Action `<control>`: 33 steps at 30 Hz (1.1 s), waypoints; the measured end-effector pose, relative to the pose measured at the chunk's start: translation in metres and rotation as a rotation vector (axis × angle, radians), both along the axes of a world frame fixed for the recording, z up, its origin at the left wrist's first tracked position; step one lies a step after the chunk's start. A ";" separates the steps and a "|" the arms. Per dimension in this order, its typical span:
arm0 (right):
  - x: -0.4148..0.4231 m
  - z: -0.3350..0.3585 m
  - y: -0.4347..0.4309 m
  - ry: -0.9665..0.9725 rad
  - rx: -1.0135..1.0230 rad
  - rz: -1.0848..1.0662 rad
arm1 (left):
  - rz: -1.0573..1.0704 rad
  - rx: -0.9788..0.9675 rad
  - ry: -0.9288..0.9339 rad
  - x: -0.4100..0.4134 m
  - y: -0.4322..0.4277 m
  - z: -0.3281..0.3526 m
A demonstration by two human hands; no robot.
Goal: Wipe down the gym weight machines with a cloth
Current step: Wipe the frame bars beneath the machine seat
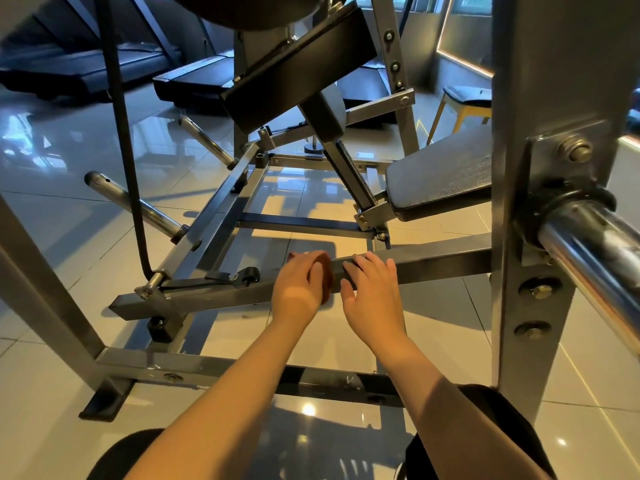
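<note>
head: l hand (303, 277) grips reddish cloth (325, 284) on square steel bar (433, 263).

Glossy pale floor tiles (69, 161) throw back glare and long shadows; dark treadmills (194, 77) stand side by side at the far end; a stool (465, 98) with yellow legs and a dark seat sits by a dark wall (462, 53); a thin glowing light strip (444, 29) edges that wall; a daylit window (472, 3) shows above.
</note>
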State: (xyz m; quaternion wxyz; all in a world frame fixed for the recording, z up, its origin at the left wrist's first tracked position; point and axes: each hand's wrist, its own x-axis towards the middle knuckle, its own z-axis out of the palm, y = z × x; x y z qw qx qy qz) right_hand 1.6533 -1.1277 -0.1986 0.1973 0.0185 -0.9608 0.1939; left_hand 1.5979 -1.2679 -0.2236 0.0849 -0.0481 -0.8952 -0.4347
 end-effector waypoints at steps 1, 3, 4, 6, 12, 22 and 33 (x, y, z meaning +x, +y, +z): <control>-0.001 0.000 0.000 0.004 -0.010 -0.003 | -0.061 -0.031 0.057 0.005 0.009 0.003; -0.002 0.001 0.000 0.001 -0.061 -0.023 | -0.127 -0.099 0.110 0.010 0.018 0.005; -0.002 0.001 0.000 -0.003 -0.076 -0.031 | -0.135 -0.121 0.117 0.011 0.017 0.005; -0.001 0.002 -0.001 -0.001 -0.056 -0.023 | -0.125 -0.130 0.157 0.012 0.006 -0.003; 0.007 0.001 -0.011 -0.049 0.025 0.018 | 0.073 0.042 0.206 0.026 -0.026 -0.036; 0.020 0.002 -0.013 -0.095 -0.202 0.049 | -0.025 0.018 0.220 0.045 0.005 -0.013; 0.038 -0.008 -0.044 -0.233 -0.566 0.222 | 0.100 0.603 -0.089 0.099 -0.023 0.000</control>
